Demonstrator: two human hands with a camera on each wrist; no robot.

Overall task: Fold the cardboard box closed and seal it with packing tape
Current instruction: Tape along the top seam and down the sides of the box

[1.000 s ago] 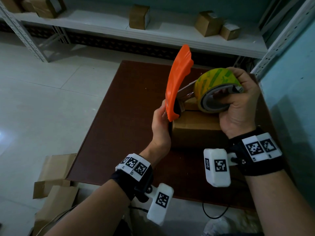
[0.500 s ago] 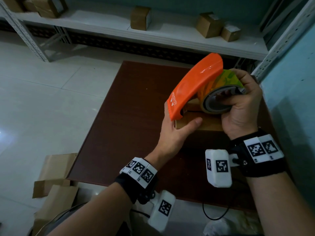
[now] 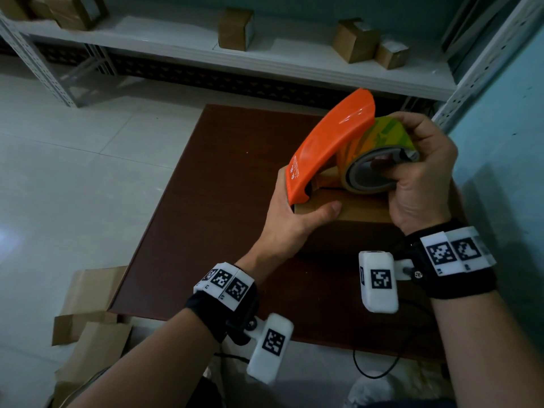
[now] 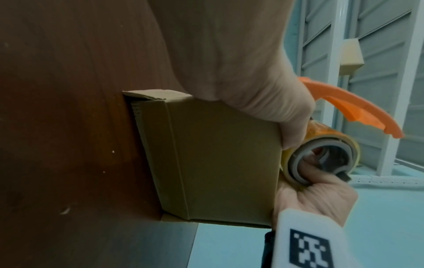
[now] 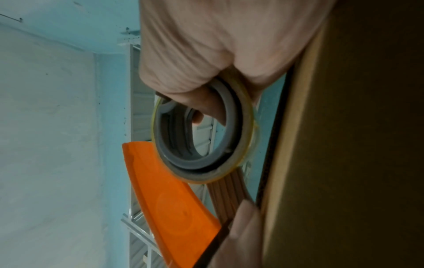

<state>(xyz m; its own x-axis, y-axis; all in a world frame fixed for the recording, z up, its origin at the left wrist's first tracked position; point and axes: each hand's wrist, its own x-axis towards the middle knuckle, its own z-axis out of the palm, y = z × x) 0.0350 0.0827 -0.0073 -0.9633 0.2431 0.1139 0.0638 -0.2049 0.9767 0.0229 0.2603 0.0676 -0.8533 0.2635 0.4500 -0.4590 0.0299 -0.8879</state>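
Pulling the tape dispenser (image 3: 332, 142) along the seam could skew the strip or drag the cardboard box (image 3: 362, 207) across the brown board (image 3: 220, 187), if the steadying hand slackens. The left hand (image 3: 297, 219) clasps the box's near-left corner, thumb laid on top. The right hand (image 3: 424, 172) curls through the tape roll (image 3: 379, 142), gripping it just above the box; whether tape already sticks is unclear.

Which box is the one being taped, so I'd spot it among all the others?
Start at the dark brown board on the floor, below the white shelf. The cardboard box sits at its far right, steadied by the left hand. Unlike the shelf boxes, it has an orange tape dispenser resting on top, gripped by the right hand.
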